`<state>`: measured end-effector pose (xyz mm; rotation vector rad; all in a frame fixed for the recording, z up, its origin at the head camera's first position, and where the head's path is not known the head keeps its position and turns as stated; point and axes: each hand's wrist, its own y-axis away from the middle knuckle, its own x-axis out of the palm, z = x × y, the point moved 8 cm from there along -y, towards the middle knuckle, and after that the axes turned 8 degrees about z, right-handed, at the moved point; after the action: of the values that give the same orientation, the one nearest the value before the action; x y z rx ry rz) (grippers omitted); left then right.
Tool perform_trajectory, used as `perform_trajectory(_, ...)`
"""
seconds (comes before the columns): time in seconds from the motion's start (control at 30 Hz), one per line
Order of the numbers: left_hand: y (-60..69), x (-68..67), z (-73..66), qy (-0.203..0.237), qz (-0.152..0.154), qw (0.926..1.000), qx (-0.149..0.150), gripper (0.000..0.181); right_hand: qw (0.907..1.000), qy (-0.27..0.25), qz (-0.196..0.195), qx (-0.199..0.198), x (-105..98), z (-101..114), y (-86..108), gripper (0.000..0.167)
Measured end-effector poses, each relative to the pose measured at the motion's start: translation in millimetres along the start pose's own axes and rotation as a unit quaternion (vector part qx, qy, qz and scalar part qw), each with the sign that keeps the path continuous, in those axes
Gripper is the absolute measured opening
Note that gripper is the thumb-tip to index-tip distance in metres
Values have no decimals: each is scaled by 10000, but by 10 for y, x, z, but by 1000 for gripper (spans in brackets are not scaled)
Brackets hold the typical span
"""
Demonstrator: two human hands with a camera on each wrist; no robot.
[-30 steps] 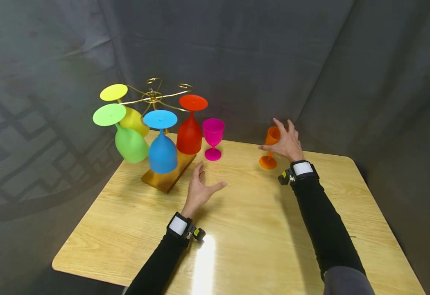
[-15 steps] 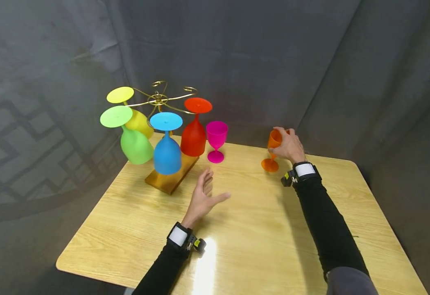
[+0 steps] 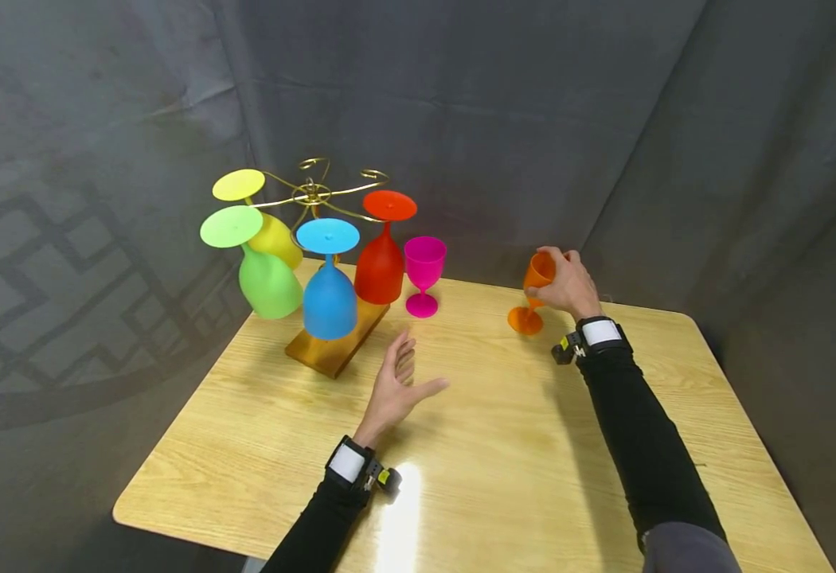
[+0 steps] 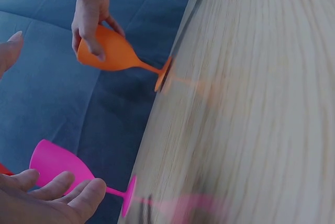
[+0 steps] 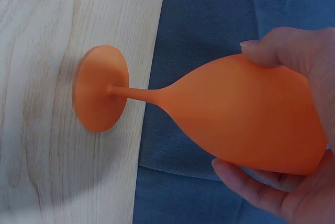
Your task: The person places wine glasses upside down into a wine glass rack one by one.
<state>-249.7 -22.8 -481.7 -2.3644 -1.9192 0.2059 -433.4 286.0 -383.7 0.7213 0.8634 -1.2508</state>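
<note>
Orange goblet (image 5: 235, 114), one: bowl held in the right hand (image 3: 570, 288) between thumb and fingers, well to the right of the left hand (image 3: 391, 391). Left hand: thumb spread wide from fingers; pink goblet (image 3: 424, 261), upright, near, beyond its fingertips.

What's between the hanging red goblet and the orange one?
The head view shows a pink goblet standing upright between the red goblet and the orange goblet.
</note>
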Motion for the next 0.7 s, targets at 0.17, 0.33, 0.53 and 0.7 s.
perform_trajectory(0.17, -1, 25, 19, 80, 3, 10000, -22, 107, 9999, 29, -94, -23, -48, 8, 39, 82)
perform_trajectory(0.33, 8, 39, 34, 103, -16, 9999, -88, 108, 9997, 46, -241, -86, -105, 28, 100, 82)
perform_trajectory(0.53, 24, 53, 46, 176, 7, 9998, -107, 106, 9994, -58, -323, -61, -169, 53, 165, 84)
perform_trajectory(0.7, 22, 61, 50, 238, -47, 9996, -127, 106, 9989, -235, -404, -22, -212, 64, 242, 85)
